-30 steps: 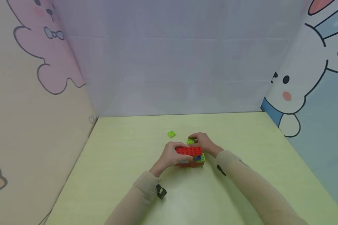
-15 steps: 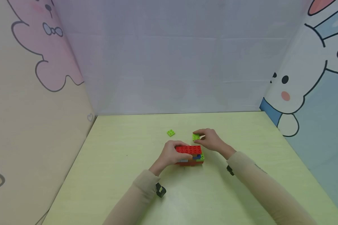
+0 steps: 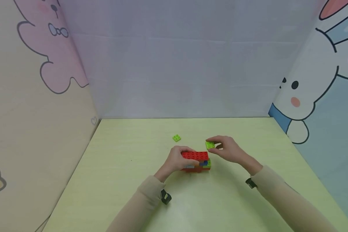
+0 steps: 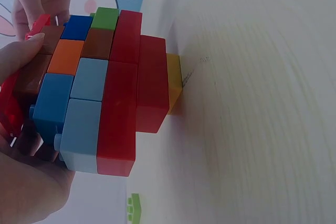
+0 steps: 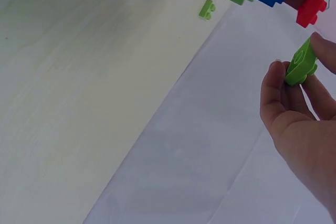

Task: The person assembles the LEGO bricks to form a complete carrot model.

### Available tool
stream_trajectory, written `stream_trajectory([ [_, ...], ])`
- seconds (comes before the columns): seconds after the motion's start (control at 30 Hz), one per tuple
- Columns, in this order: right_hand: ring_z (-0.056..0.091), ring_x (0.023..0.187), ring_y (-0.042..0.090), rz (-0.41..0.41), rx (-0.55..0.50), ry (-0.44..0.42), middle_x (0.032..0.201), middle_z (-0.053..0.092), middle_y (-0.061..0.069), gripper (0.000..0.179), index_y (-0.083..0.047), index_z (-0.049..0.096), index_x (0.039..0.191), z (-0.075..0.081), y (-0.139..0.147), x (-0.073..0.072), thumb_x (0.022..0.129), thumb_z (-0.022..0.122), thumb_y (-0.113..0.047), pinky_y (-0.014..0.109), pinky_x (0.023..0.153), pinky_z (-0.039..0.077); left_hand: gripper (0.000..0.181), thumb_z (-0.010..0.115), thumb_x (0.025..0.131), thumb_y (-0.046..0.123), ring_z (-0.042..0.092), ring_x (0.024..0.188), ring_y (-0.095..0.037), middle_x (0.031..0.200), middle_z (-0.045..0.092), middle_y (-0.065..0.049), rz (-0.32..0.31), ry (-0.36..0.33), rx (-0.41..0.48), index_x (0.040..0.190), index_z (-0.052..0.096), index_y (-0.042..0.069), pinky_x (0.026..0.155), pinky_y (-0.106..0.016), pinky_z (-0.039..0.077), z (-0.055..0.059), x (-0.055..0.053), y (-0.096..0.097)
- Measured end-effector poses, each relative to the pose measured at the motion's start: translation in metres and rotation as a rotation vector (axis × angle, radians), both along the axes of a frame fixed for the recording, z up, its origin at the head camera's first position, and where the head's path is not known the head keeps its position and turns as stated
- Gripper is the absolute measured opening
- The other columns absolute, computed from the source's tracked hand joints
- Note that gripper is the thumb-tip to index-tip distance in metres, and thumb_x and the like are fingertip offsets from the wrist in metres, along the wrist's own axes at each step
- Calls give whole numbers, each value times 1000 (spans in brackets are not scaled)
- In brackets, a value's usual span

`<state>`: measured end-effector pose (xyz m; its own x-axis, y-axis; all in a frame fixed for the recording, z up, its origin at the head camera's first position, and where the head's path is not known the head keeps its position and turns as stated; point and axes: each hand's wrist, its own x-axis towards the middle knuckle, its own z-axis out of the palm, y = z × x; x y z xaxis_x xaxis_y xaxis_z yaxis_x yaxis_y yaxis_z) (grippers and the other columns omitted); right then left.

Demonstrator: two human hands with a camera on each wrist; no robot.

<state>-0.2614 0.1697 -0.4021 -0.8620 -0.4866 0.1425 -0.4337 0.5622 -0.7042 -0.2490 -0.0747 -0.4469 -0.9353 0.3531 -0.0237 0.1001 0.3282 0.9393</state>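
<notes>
In the head view my left hand (image 3: 175,158) grips a build of toy building bricks (image 3: 195,156), its thumb along the near side and its fingers behind. Red bricks top this build. The left wrist view shows brown, orange, blue and light blue bricks (image 4: 81,135) stacked on red ones, with a yellow brick (image 4: 175,82) lowest. My right hand (image 3: 230,150) pinches a small lime green studded brick (image 3: 210,145) between thumb and fingers, just behind and right of the build. From the right wrist, this brick (image 5: 301,62) appears tilted, its hollow underside partly showing.
A second lime green brick (image 3: 177,138), thin and studded, lies on the pale table (image 3: 127,187) behind the build. White sheeting (image 3: 174,77) rises along the table's back edge. Panels with cartoon animals stand at the left and right.
My right hand has moved rightward with the lime green brick, from right behind the build to its right rear. My left hand stays in place on the build.
</notes>
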Motion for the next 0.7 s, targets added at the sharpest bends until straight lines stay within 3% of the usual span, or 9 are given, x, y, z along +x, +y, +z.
stream_trajectory([
  [0.23,60,93,21,45,-22,6,112,64,5,36,-5,65,118,7,2,12,84,74,-14,35,78,52,35,85,71,32,58,87,-17,96,65,6,-5,11,-3,101,73,19,71,-32,50,0,2,1],
  [0.7,58,90,17,121,0,-32,109,65,0,35,-7,67,114,2,0,30,83,76,-21,34,75,52,34,85,72,31,58,87,-18,95,66,6,5,24,-5,101,74,19,71,-34,49,-3,15,5],
])
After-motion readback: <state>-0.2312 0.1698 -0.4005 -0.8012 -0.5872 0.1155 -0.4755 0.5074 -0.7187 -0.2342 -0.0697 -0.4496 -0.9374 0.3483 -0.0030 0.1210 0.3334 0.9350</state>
